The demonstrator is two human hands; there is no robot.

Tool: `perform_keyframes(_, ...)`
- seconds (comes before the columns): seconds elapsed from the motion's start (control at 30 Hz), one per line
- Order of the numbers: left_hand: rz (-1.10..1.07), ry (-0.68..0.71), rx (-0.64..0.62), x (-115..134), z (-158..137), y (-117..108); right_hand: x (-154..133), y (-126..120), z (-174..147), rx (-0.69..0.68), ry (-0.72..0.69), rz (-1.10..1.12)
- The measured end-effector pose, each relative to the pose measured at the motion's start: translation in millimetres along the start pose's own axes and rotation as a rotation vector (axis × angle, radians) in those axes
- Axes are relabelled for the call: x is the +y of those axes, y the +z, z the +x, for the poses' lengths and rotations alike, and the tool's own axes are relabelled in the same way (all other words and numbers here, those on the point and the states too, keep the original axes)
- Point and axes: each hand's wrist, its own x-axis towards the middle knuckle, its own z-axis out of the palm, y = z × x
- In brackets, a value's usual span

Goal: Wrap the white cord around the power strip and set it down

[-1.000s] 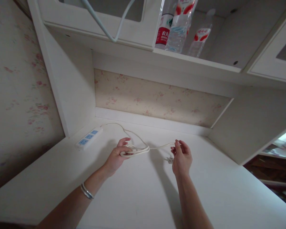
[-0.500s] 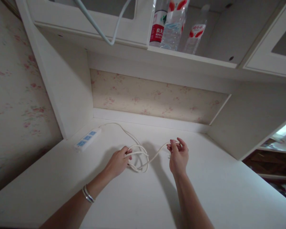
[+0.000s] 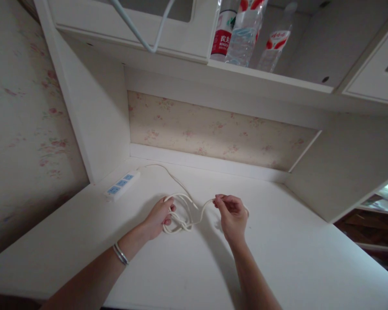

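Note:
A white power cord (image 3: 185,223) lies partly looped above the white desktop. My left hand (image 3: 159,216) is closed around several of its loops. Between the thumb and fingers of my right hand (image 3: 232,215), a length of the same cord is pinched, and a bit of it curves out past the far side of that hand. From the loops the cord runs back to a white power strip (image 3: 123,185) with blue socket faces, which rests on the desk at the left. The cord's plug end cannot be made out clearly.
Overhead, a cabinet shelf (image 3: 271,78) holds several plastic bottles (image 3: 242,43). A pale blue-grey bent rod or cable (image 3: 134,32) hangs in front of the cabinet. Side panels (image 3: 97,112) border the white desk (image 3: 181,275), and floral wallpaper covers the wall behind.
My right hand has moved left, closer to the loops, and pinches the cord at a different spot. My left hand has shifted slightly left with its loops. The camera view has shifted a little.

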Motion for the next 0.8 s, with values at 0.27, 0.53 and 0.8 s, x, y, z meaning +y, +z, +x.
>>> perform_keyframes(0.27,-0.251,-0.027,-0.031,3,4,3,10,5,-15,-0.043,-0.186,-0.296)
perform_keyframes(0.53,-0.500,-0.070,-0.137,9,5,-4,16,-5,6,0.122,0.187,-0.187)
perform_keyframes(0.8,-0.563,-0.098,-0.152,10,5,-4,21,-5,2,-0.027,0.388,-0.126)
